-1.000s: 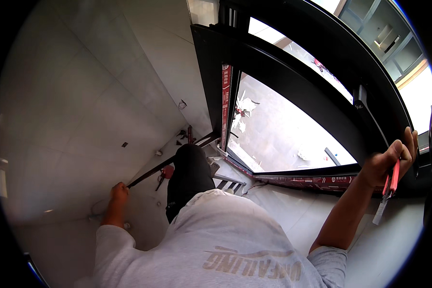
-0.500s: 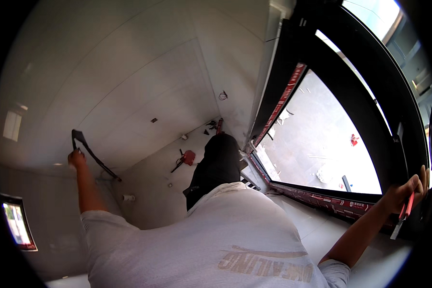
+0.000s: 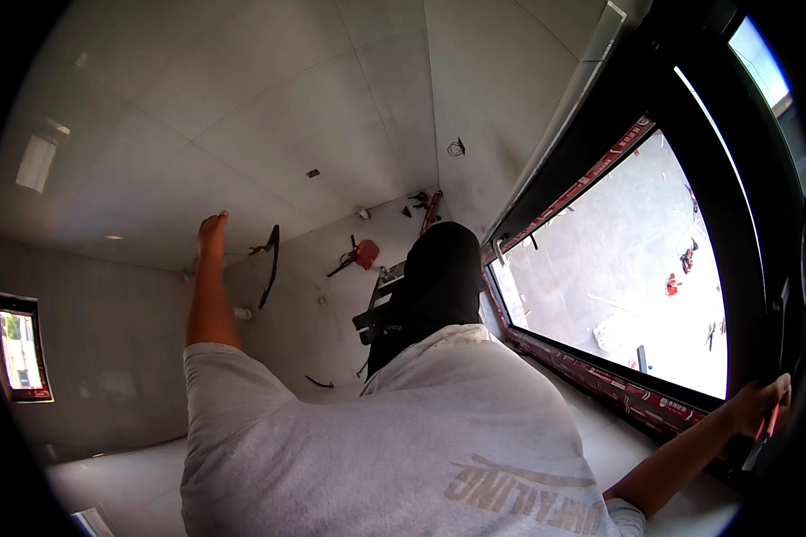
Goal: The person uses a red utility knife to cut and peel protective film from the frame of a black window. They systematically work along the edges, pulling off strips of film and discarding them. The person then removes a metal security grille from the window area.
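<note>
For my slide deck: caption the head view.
Left hand flung out beside a falling black strip; right hand gripping a red-handled tool at the window frame.

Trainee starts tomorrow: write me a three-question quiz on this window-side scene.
1. True or false: the left hand grips the black strip.
2. Which hand holds the red-handled tool? A the left hand; B the right hand.
3. Fill in: the right hand is at the black ____ frame.
Key: 1 false, the strip is apart from the open hand; 2 B; 3 window.
</note>
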`<control>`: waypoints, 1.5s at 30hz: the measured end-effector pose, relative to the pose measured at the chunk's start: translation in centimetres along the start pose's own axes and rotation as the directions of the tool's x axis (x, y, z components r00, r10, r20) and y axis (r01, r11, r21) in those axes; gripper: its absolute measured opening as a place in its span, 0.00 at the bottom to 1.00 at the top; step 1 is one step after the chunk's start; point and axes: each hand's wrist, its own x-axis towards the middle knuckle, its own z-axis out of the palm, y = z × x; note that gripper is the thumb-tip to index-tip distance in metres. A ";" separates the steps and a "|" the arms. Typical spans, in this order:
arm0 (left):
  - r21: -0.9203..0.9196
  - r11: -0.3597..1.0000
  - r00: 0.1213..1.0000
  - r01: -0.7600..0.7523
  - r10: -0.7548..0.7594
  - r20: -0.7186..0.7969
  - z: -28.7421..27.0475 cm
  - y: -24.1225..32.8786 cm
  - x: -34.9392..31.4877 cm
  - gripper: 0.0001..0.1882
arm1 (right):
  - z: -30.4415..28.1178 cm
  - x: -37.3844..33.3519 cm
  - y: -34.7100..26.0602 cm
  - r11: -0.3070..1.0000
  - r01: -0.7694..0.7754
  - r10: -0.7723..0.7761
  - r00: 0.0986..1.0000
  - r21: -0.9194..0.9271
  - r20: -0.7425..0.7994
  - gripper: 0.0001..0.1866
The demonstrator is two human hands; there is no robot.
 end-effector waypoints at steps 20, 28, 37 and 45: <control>-0.869 0.245 0.350 -0.430 0.932 0.090 29.6 45.3 -43.1 0.22 | -3.0 7.4 -8.3 0.919 -0.284 0.273 0.959 0.275 0.079 0.12; -0.874 0.356 0.500 -0.331 0.852 0.158 31.8 53.0 -44.2 0.25 | -3.3 7.6 -8.8 0.874 -0.373 0.352 0.928 0.310 0.126 0.11; -0.840 0.368 0.486 -0.399 0.862 0.147 29.4 50.1 -43.1 0.21 | -4.3 7.9 -8.6 0.795 -0.515 0.432 0.851 0.319 0.298 0.13; -0.915 0.281 0.419 0.291 0.822 0.386 29.1 47.7 -40.6 0.19 | -4.2 7.6 -8.8 0.789 -0.528 0.434 0.841 0.313 0.323 0.15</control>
